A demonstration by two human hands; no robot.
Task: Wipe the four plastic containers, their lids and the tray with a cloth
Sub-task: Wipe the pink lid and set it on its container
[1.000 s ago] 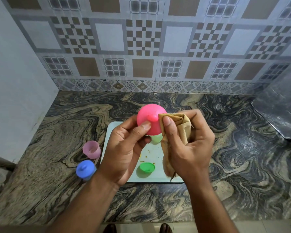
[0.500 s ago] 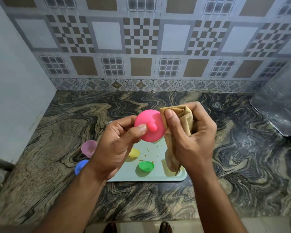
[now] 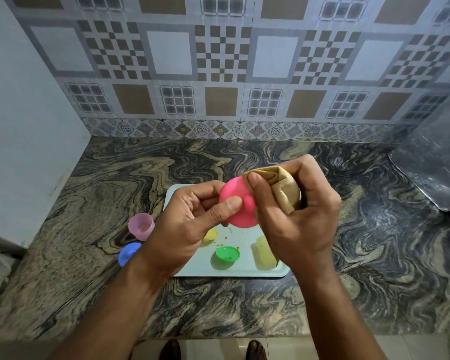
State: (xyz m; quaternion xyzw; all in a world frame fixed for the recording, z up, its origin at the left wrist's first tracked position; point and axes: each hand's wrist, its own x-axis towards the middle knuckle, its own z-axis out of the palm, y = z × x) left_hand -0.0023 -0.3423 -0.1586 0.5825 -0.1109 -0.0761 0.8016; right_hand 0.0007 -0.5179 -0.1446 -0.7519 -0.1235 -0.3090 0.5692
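My left hand (image 3: pixel 190 224) pinches a round pink lid (image 3: pixel 235 201) with a small knob, held above the pale tray (image 3: pixel 231 272). My right hand (image 3: pixel 296 219) grips a bunched tan cloth (image 3: pixel 283 189), and its thumb presses the cloth's edge against the lid's right side. On the tray lie a green lid (image 3: pixel 227 254) and a yellow piece (image 3: pixel 210 235), partly hidden behind my left hand. A loose end of the cloth hangs down to the tray. Left of the tray stand an open lilac container (image 3: pixel 141 226) and a blue-lidded container (image 3: pixel 128 253).
The tray lies on a dark marbled counter (image 3: pixel 89 229) and carries small brown crumbs. A tiled wall closes the back, a plain white wall the left. A shiny grey object (image 3: pixel 431 175) sits at the right. The counter's front edge is near my feet.
Both hands shifted slightly right and lower with the pink lid. The lid has turned in my left hand, and the right thumb with the cloth has slid further over it.
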